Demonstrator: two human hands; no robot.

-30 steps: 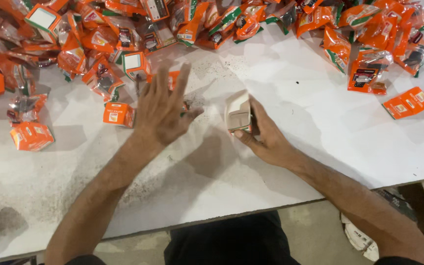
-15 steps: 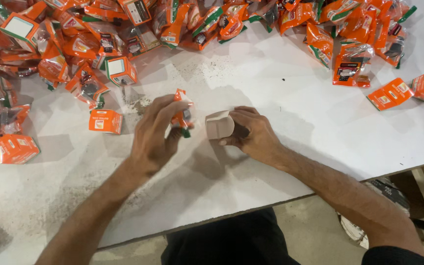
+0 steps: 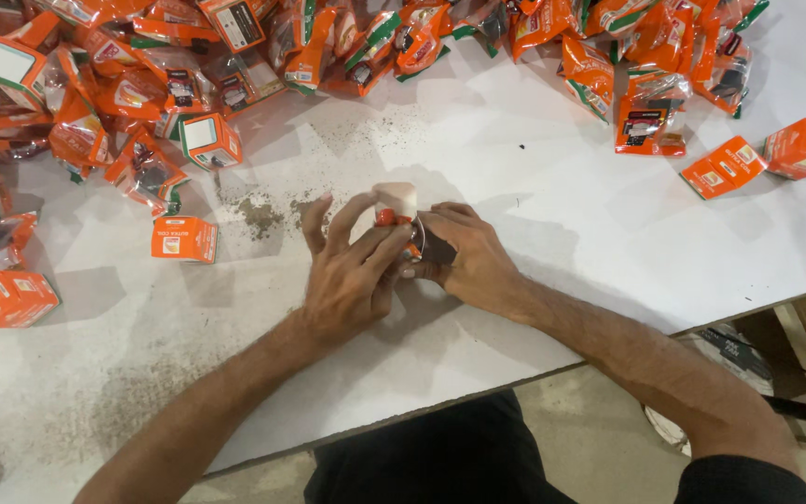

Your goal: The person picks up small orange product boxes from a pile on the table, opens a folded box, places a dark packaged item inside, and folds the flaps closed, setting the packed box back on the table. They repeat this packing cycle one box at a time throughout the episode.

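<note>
A small open carton, pale on its inner flap, stands near the middle of the white counter, pinched between both hands. An orange packet is at its mouth, only partly showing, and seems to be going in or sitting half inside; how deep it sits cannot be told, since the fingers cover it.

The left hand lies over the near side of the carton with its fingers spread and curled against the packet, the thumb side pressing it toward the opening. The right hand closes round the carton's other side, fingers bent and gripping, which steadies the box so it does not slide on the smooth top (a light carton would otherwise skid away under the push). A dark part peeks out under the right hand; what it is cannot be made out.

Farther out, a closed orange box sits alone to the left, another near the left edge, and two more lie to the right, kept apart from the loose stock. Along the far edge a heap of orange packets spreads across the counter within arm's reach. Dark crumbs speckle the surface beside the hands.
</note>
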